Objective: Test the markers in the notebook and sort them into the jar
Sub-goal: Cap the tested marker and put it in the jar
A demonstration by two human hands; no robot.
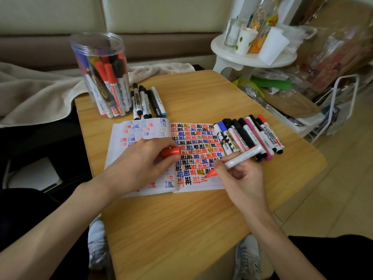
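So, the right hand (pixel 242 178) grips a red marker (pixel 236 160) like a pen, tip down on the notebook (pixel 201 185) near its 6 o'clock edge. The left hand (pixel 141 164) rests on the left page, fingers curled round the red cap (pixel 171 152). The jar (pixel 101 73) sits at 11 o'clock, right by the table's (pixel 181 229) far left corner, with a small pile (pixel 145 102) of markers just beside it. A row (pixel 250 136) of markers overlaps the notebook's right edge, toward 3 o'clock. Bare wood runs along the near side. The left hand hides part of the page, both forearms are cut off at the bottom, and most marker labels are too blurry to read.
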